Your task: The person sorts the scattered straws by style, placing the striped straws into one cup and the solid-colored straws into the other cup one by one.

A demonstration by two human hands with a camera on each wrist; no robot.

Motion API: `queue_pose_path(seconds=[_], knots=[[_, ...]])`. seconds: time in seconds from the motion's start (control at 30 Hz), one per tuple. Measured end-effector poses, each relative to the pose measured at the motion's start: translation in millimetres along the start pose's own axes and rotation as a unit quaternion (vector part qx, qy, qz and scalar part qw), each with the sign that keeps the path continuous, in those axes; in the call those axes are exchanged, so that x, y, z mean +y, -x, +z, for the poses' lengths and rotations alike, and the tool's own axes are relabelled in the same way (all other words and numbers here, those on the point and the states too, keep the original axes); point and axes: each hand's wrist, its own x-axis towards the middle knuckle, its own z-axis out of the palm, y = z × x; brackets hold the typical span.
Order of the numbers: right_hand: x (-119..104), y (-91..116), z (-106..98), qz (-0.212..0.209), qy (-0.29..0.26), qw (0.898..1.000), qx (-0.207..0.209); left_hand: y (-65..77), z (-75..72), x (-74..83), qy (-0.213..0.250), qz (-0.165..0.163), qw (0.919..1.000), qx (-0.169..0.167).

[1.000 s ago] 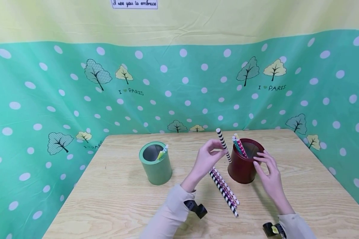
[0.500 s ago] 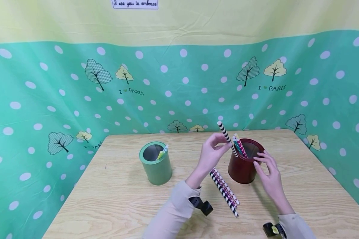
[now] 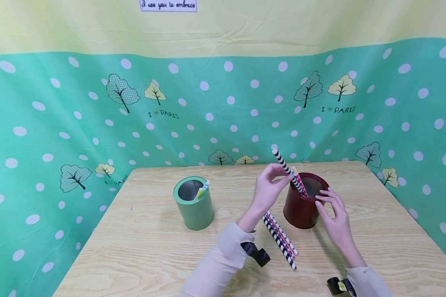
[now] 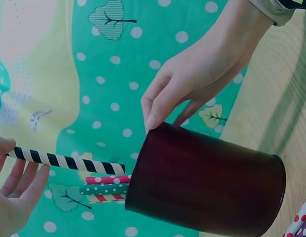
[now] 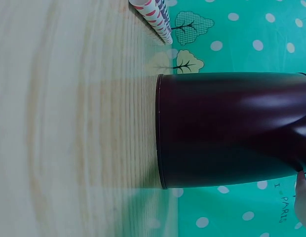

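Note:
My left hand (image 3: 267, 187) pinches a black-and-white striped paper straw (image 3: 283, 163) near its upper part, between thumb and fingertips. The straw leans, and its lower end is right at the rim of the dark red can (image 3: 301, 214). Several straws (image 4: 106, 189), pink dotted, green dotted and red-striped, stick out of that can beside it. My right hand (image 3: 336, 220) pinches the can's rim on the right, fingers over the edge and thumb on the outer wall. The can stands upright; its lower wall fills much of the right wrist view.
A green can (image 3: 197, 214) with a few light-coloured straws in it stands on the left of the wooden table (image 3: 145, 247). Between the forearms lie several patterned straws (image 3: 280, 239) side by side. A polka-dot curtain (image 3: 223, 111) hangs behind the table.
My left hand has moved right with the striped straw, bringing it from left of the red can to its mouth, next to the other straws. The right hand has stayed at the rim.

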Motion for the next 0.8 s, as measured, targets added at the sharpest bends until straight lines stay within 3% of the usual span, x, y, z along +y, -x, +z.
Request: queue_pose_path(seconds=[0.33,0.8], knots=[[0.5,0.1,0.2,0.003,-0.001,1.0,0.002,-1.1,7.4,-7.6,0.005,0.0,0.9999,0.011],[0.5,-0.5,1.3,-0.015,0.0,1.0,0.01,-3.0,13.1,-21.5,-0.013,-0.038,0.9991,0.014]])
